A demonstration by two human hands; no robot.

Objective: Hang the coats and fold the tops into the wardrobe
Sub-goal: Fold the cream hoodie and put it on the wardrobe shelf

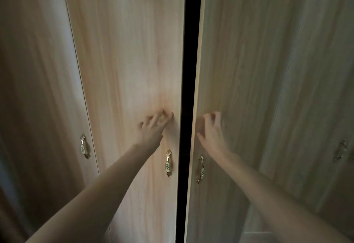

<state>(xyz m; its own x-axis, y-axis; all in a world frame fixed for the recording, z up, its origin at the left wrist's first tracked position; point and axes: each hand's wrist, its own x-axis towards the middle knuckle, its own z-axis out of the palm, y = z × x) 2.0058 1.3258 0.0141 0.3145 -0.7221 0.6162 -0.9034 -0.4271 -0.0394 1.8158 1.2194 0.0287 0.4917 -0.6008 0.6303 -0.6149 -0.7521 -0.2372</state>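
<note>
While both hands, the left hand (153, 127) and right hand (212, 131), rest spread-fingered, gripping nothing, on the stiff, heavy-looking wardrobe doors (130, 51) at centre frame, the ornate handles (168, 163) below look the surer hold.

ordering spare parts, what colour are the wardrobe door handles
Gold metal with a white oval inset, on the door handle, head view.

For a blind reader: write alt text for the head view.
Two bare hands, left hand and right hand, rest spread fingers on two pale wood-grain wardrobe doors, left door and right door, with a narrow dark gap between them. An ornate brass-and-white oval handle sits below each hand.
</note>
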